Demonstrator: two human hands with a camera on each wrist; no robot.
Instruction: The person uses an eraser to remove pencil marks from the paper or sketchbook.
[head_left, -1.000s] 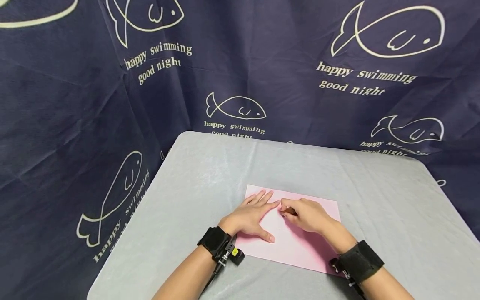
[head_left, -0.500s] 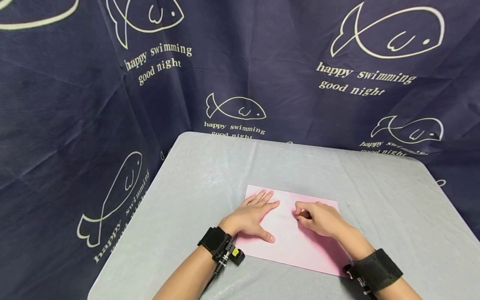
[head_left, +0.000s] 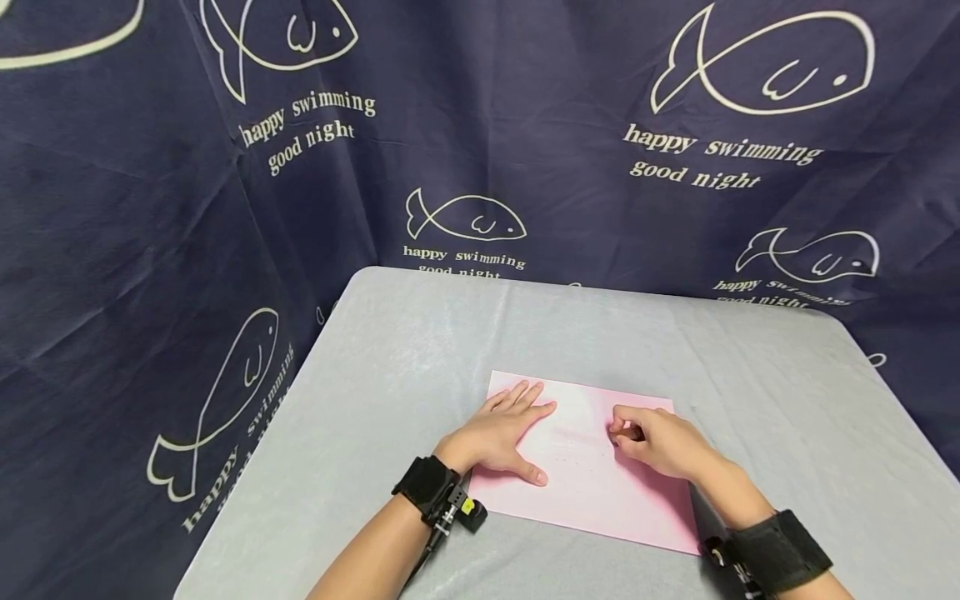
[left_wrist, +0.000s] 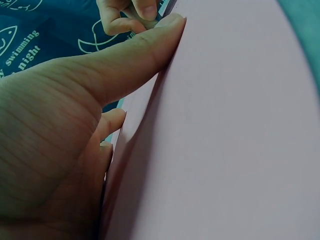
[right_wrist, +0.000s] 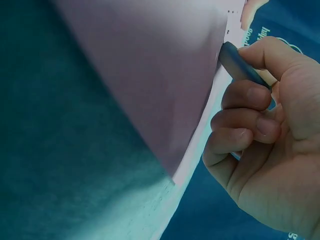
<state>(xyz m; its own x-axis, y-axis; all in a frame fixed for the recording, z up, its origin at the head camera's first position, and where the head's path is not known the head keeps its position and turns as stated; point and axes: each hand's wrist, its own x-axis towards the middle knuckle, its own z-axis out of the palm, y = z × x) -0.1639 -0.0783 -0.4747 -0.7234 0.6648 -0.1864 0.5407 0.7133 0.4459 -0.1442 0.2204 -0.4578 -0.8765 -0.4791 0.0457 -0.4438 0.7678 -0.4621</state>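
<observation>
A pink sheet of paper lies on the table, with small dark specks near its middle. My left hand rests on its left part, fingers and thumb spread; in the left wrist view the thumb presses along the sheet. Over the sheet's right part, my right hand pinches a small dark eraser between thumb and fingers, the other fingers curled in. In the right wrist view the eraser's end meets the paper. From the head view the eraser is mostly hidden by the fingers.
The table has a pale grey cover with rounded far corners. A dark blue curtain with fish prints hangs behind it and along the left side. Black straps with small cameras and cables sit on both wrists.
My right hand has moved to the right across the paper with the eraser, away from the left hand. The left hand stays in place on the sheet. The head view has shifted slightly.
</observation>
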